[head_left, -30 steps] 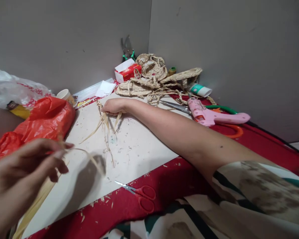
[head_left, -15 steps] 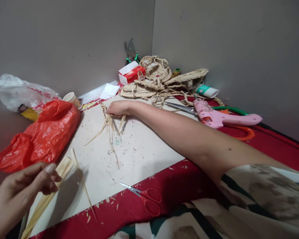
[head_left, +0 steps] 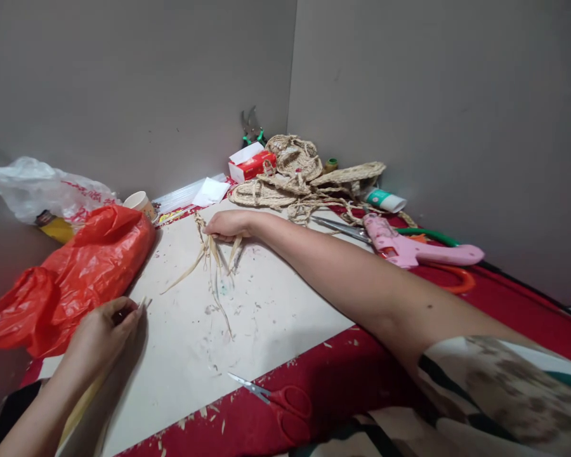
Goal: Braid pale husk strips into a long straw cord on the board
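Observation:
My left hand (head_left: 105, 330) is closed at the left edge of the white board (head_left: 276, 311), its thumb and fingertips pinching the end of a pale straw strip. More pale strips (head_left: 83, 406) run beneath its wrist toward the lower left. Farther back, my right hand (head_left: 228, 225) reaches across the board with fingers wrapped round a braided straw piece (head_left: 200, 225). Loose strands (head_left: 214, 270) hang from that piece and spread over the board. Small red-handled scissors (head_left: 278, 401) lie partly open on the red cloth (head_left: 228, 422) at the front.
Red (head_left: 90, 260) and white plastic bags (head_left: 52, 184) and a paper cup (head_left: 140, 204) stand left. Behind are a tissue box (head_left: 252, 165), pliers (head_left: 252, 130) and coiled straw braids (head_left: 292, 157). Large scissors (head_left: 340, 228) and a pink glue gun (head_left: 419, 249) lie right.
My left hand has moved right and forward and now pinches a strip; before, its fingers were above the strips. My right hand still holds the braided piece. The view has tilted slightly upward.

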### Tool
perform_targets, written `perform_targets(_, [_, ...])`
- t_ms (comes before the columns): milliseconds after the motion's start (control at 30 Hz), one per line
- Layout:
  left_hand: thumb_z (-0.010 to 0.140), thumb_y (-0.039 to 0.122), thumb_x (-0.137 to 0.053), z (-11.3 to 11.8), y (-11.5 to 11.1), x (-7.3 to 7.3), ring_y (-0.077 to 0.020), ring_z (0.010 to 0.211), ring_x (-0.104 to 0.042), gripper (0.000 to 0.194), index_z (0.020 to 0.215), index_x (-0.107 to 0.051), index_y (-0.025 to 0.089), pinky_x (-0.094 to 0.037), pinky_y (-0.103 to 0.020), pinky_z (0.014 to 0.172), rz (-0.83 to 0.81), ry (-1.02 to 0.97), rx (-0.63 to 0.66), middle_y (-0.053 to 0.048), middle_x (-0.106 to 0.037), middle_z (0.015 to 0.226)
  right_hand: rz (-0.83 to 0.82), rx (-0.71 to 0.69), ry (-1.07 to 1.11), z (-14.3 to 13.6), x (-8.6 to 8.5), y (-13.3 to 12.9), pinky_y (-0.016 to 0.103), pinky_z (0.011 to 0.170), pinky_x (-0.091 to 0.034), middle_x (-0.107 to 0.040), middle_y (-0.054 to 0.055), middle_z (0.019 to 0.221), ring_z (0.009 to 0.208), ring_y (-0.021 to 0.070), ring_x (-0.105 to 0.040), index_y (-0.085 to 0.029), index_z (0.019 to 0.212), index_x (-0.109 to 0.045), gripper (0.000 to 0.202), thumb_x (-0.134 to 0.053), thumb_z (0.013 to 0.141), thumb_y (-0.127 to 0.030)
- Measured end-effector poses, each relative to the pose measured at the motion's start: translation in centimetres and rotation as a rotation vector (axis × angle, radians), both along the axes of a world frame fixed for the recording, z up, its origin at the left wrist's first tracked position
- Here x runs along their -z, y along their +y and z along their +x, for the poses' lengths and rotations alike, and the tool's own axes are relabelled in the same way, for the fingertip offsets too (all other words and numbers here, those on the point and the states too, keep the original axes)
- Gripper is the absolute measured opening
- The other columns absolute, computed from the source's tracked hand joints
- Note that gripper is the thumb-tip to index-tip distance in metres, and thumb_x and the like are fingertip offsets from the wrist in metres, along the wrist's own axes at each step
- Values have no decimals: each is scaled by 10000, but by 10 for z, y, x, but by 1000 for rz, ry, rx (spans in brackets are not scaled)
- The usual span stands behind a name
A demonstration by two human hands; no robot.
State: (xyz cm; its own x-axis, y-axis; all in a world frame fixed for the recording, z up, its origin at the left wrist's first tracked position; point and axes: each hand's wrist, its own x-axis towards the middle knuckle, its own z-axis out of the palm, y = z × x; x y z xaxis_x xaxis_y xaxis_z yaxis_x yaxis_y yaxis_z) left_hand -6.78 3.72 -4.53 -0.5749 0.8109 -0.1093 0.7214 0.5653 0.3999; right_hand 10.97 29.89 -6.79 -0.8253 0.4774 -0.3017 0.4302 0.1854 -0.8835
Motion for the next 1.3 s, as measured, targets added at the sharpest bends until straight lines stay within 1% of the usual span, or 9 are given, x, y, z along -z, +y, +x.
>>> perform_targets(100, [684,496,-610,12,11,-15,-142,535,-468,302,756,-587,204,-359,-257,525,114,-197,-22,31,-552,607,-72,-11,5,1,-1,1,202,390,-185,-320,-51,463,382,44,-266,-157,589,-378,370,-440,946,-231])
perform_targets(233, [710,440,-643,37,57,-24,-127,609,-471,266,701,-564,186,-341,-237,575,217,-301,137,29,-557,659,-152,-23,17,2,0,2,180,380,-175,-312,-67,459,370,32,-251,-155,604,-370,366,-418,961,-221])
perform_targets(367, [697,302,-662,56,112,-9,-101,539,-415,178,642,-542,182,-300,-219,523,276,-432,232,56,-491,567,-200,-28,31,2,2,5,170,370,-183,-322,-68,452,357,29,-257,-156,612,-372,367,-415,965,-246])
perform_targets(500, [649,225,-662,60,142,10,-86,485,-418,128,627,-546,178,-308,-205,486,302,-574,249,63,-498,533,-233,-29,43,2,3,7,167,353,-168,-330,-65,438,347,30,-251,-151,610,-388,370,-405,967,-246])
perform_targets(733, [627,130,-658,58,149,15,-124,529,-602,151,581,-519,171,-473,-226,560,274,-858,151,-34,-656,554,-286,-31,50,2,3,8,154,337,-151,-346,-61,424,336,28,-250,-155,603,-371,379,-399,968,-250])
perform_targets(967, [609,67,-695,54,154,17,-117,500,-602,200,725,-561,159,-525,-241,536,259,-1036,39,-26,-648,553,-299,-32,73,2,4,8,148,346,-164,-342,-65,434,344,26,-254,-151,611,-380,368,-408,968,-238])
perform_targets(1067, [601,108,-741,51,155,19,-71,433,-526,161,690,-608,118,-454,-178,436,247,-1044,32,-12,-613,539,-294,-31,81,2,5,8,148,353,-166,-341,-69,436,346,25,-258,-147,625,-395,353,-421,966,-233])
perform_targets(1167, [581,187,-789,48,157,20,-11,348,-365,198,659,-625,106,-243,-123,324,252,-1011,20,16,-580,511,-296,-28,83,3,3,7,149,357,-168,-334,-73,431,344,24,-262,-148,630,-394,356,-424,970,-248])
perform_targets(1300, [550,217,-795,49,158,21,7,326,-292,222,619,-612,113,-147,-140,326,251,-963,8,-8,-630,545,-282,-77,66,5,1,6,151,352,-157,-315,-81,434,338,26,-252,-156,639,-385,349,-410,973,-255])
